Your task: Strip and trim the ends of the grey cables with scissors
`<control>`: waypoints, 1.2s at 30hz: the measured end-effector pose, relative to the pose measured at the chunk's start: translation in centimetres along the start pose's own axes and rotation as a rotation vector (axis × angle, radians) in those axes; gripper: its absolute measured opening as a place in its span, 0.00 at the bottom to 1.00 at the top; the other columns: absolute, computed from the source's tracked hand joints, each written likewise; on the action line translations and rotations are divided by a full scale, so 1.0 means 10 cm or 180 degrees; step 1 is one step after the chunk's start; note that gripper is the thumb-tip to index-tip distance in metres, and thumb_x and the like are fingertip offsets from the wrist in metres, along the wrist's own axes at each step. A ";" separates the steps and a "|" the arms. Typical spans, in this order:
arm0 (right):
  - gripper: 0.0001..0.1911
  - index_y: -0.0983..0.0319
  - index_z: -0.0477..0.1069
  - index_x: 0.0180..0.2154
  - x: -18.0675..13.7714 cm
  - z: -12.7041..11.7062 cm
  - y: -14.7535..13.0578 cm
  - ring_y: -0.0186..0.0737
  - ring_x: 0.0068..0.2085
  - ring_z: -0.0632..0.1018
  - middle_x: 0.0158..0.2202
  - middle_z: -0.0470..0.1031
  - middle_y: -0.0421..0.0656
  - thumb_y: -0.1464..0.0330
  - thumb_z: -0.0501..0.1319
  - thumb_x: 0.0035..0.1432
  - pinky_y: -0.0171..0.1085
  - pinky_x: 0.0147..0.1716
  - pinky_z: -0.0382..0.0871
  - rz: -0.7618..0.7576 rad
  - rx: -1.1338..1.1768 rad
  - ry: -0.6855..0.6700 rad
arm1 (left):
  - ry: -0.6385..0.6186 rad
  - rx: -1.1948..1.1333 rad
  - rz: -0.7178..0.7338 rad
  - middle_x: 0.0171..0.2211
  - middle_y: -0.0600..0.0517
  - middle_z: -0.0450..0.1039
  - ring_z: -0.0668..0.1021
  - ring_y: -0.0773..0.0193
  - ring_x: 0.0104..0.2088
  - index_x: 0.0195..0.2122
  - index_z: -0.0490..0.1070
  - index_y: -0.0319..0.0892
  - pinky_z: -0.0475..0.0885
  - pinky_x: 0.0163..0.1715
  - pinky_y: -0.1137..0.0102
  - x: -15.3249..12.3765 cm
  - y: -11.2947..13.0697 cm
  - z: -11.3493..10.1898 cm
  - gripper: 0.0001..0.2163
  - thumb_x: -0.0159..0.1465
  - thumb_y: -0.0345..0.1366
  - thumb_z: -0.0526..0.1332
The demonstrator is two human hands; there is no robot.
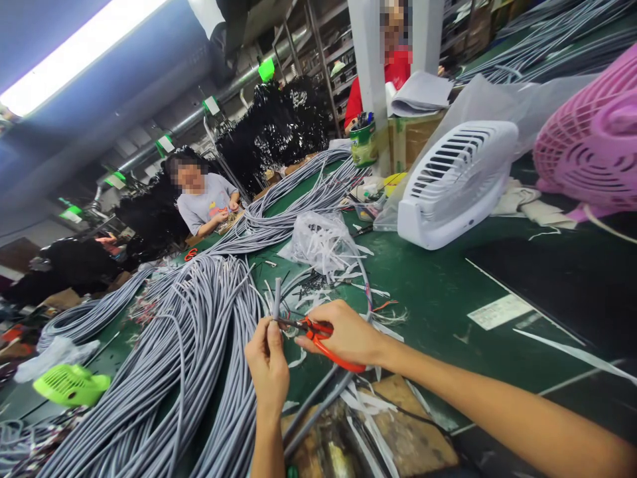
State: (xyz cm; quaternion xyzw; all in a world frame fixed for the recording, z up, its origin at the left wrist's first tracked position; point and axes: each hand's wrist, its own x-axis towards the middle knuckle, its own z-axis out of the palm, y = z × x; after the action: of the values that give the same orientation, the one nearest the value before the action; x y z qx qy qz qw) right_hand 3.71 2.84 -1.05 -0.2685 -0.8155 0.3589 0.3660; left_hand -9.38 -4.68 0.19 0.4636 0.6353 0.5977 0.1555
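My left hand (pixel 267 364) is closed around a grey cable (pixel 277 300), holding its cut end upright. My right hand (pixel 343 332) grips red-handled snips (pixel 318 338), whose blades point left and touch the cable just above my left fingers. A large heap of grey cables (pixel 189 352) lies to the left on the green table (pixel 438 299). Thin coloured wires (pixel 383 307) trail off to the right of my right hand.
A clear bag of white scraps (pixel 321 240) sits behind my hands, a white fan (pixel 455 182) and a pink fan (pixel 592 133) at right. A green plastic piece (pixel 70 384) lies far left. One person in grey (pixel 206 199) and another in red (pixel 393 66) sit farther back.
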 end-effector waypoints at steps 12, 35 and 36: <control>0.13 0.64 0.63 0.13 -0.04 0.02 -0.02 0.27 0.18 0.57 0.14 0.62 0.35 0.71 0.63 0.45 0.30 0.19 0.49 -0.0163 -0.0187 0.0226 | 0.0276 0.0655 0.0269 0.17 0.57 0.57 0.61 0.70 0.19 0.24 0.65 0.41 0.56 0.20 0.76 -0.03 0.00 0.00 0.16 0.60 0.48 0.53; 0.25 0.62 0.48 0.13 0.04 0.07 0.11 0.27 0.20 0.50 0.14 0.46 0.32 0.57 0.58 0.48 0.29 0.18 0.45 -0.0163 0.0275 -0.0009 | -0.0305 -0.0624 -0.0423 0.16 0.61 0.45 0.49 0.75 0.16 0.20 0.61 0.40 0.46 0.12 0.80 0.03 0.10 -0.03 0.19 0.55 0.52 0.58; 0.25 0.62 0.48 0.13 0.03 0.07 0.10 0.27 0.20 0.50 0.14 0.46 0.32 0.56 0.59 0.48 0.29 0.18 0.45 -0.0156 0.0282 -0.0008 | -0.0401 -0.0815 -0.0546 0.16 0.62 0.44 0.48 0.75 0.15 0.21 0.61 0.40 0.45 0.12 0.80 0.04 0.10 -0.03 0.20 0.55 0.52 0.59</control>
State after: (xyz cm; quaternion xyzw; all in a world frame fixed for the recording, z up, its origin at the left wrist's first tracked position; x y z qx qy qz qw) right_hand 3.16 3.44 -2.07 -0.2315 -0.8057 0.3859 0.3852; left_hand -9.40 -4.73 1.29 0.4206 0.5802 0.6281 0.3033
